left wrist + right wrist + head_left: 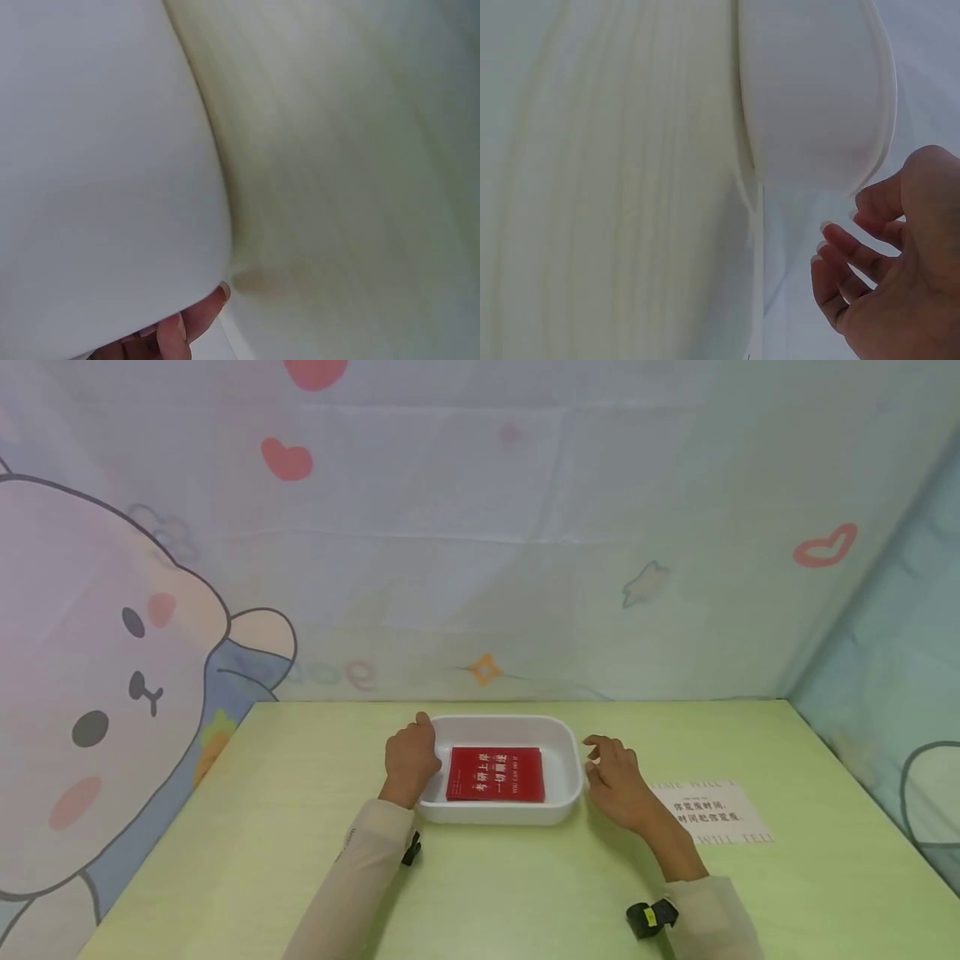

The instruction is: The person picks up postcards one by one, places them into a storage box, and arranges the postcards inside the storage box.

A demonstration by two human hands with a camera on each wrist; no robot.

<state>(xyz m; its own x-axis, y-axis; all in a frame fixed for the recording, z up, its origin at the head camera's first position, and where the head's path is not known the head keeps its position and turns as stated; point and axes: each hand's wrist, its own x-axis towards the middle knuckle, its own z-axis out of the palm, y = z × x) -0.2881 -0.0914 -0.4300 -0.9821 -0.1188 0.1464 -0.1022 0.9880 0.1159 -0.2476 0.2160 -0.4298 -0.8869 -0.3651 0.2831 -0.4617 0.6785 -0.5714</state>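
Note:
A white plastic basin (487, 812) stands on the table with a stack of red cards (495, 774) printed in white inside it. At its left side my left hand (412, 762) grips the rim, and in the left wrist view its fingertips (225, 291) show along the basin's edge. On the opposite side my right hand (617, 781) is beside the rim with fingers loosely bent, holding nothing. In the right wrist view the thumb is very close to the basin (817, 97); whether it touches cannot be told.
A pale printed card (716, 814) lies on the light green table (510, 893), right of the basin and partly behind the right forearm. A cartoon-patterned cloth (480, 568) hangs behind the table. Black straps with small devices (651, 917) are on the wrists.

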